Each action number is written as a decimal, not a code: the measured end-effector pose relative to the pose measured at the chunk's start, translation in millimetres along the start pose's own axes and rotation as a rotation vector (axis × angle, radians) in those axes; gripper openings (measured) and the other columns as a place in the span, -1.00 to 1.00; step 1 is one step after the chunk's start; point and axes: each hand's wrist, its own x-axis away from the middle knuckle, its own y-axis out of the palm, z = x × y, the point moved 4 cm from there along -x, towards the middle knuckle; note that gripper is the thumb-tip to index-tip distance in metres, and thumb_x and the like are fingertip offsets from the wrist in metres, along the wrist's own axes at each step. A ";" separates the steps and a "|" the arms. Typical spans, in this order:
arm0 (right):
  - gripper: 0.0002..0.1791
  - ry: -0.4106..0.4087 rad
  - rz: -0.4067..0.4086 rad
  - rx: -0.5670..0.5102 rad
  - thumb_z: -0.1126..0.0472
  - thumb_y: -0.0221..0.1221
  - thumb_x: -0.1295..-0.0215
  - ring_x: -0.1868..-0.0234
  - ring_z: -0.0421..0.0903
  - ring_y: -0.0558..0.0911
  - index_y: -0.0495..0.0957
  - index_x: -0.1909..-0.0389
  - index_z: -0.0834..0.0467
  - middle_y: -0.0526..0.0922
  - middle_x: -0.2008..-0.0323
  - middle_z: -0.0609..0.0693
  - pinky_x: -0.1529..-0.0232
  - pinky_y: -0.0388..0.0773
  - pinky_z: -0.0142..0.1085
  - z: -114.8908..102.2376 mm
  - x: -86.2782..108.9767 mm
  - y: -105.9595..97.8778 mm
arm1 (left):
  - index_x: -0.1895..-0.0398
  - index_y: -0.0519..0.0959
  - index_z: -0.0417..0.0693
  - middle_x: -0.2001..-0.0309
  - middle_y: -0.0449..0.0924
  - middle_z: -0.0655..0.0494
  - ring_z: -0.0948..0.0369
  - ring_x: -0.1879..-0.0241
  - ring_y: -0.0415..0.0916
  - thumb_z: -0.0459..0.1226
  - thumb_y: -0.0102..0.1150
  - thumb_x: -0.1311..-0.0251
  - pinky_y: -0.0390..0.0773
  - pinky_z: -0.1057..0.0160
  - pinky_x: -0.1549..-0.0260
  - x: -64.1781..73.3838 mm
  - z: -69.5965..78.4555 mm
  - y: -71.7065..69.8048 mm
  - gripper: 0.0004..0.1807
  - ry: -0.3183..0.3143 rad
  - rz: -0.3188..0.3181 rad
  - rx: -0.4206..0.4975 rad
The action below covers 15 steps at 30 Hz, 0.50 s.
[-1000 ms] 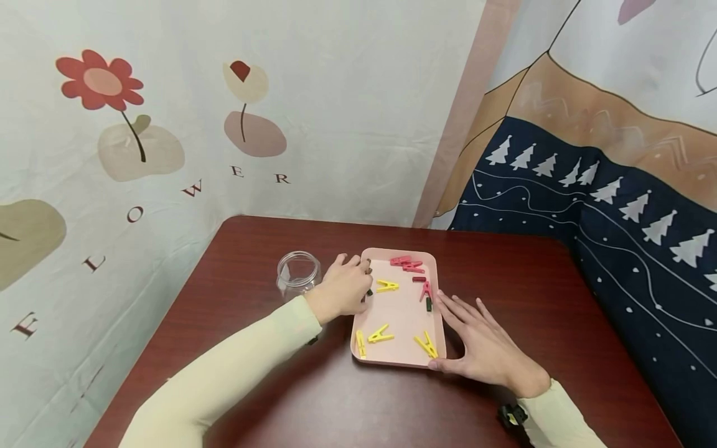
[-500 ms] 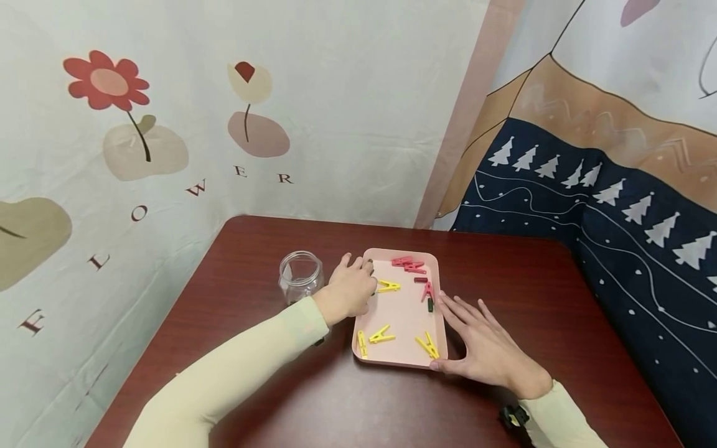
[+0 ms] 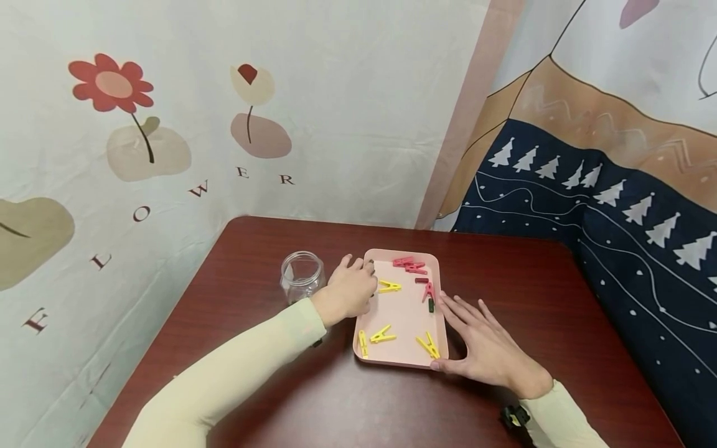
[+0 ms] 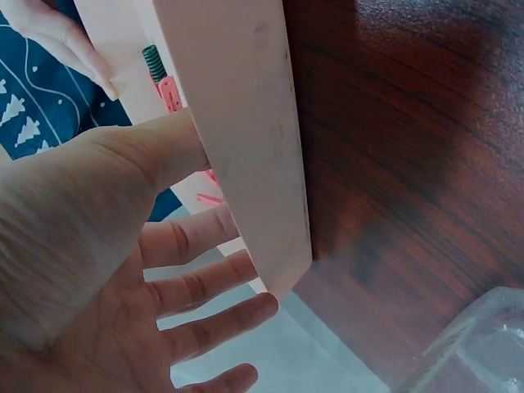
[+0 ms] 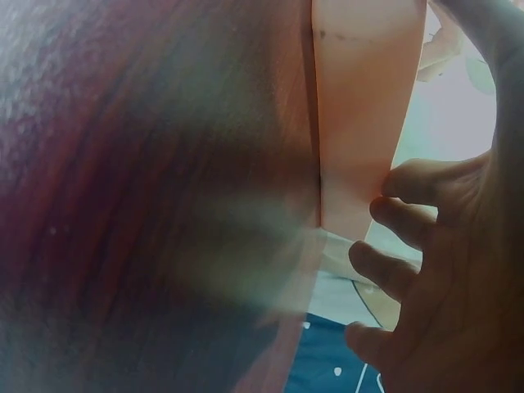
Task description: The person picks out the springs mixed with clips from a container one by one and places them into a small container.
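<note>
Four yellow clothespins (image 3: 379,336) lie in the pink tray (image 3: 400,311) on the counter (image 3: 313,398). The left hand (image 3: 348,291) reaches over its left wall, thumb and forefinger tips hidden, so whether that grip holds anything cannot be told. The right hand (image 3: 484,350), grip spread wide, touches the tray's right side.

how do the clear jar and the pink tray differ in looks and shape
The clear jar is see-through, while the pink tray is opaque. The jar has a round mouth; the tray is a rectangle with rounded corners. The tray is shallow and spreads wider, while the jar is deeper with a smaller footprint. Both are open on top and sit on the reddish-brown table.
</note>
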 end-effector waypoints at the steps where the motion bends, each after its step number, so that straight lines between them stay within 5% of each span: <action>1: 0.41 0.000 -0.001 0.000 -0.72 0.40 -0.22 -0.88 0.27 0.29 0.14 -0.93 -0.10 0.21 -0.91 -0.06 -0.80 0.03 0.59 -0.1 0.2 -0.2 | -0.38 0.79 0.03 -0.65 0.59 -0.05 -0.05 -0.60 0.52 0.01 0.53 -0.47 0.33 -0.29 -0.77 0.7 -0.4 -0.1 -0.49 0.000 0.009 0.004; 15: 0.41 -0.028 0.005 0.064 -0.75 0.35 -0.24 -0.90 0.24 0.25 0.14 -0.93 -0.08 0.21 -0.91 -0.06 -0.81 0.02 0.57 -1.7 1.7 -1.5 | -0.35 0.78 -0.06 -0.38 0.75 0.02 -0.02 -0.37 0.65 -0.01 0.52 -0.46 0.49 -0.29 -0.62 27.9 -10.6 -15.2 -0.48 0.028 0.199 0.047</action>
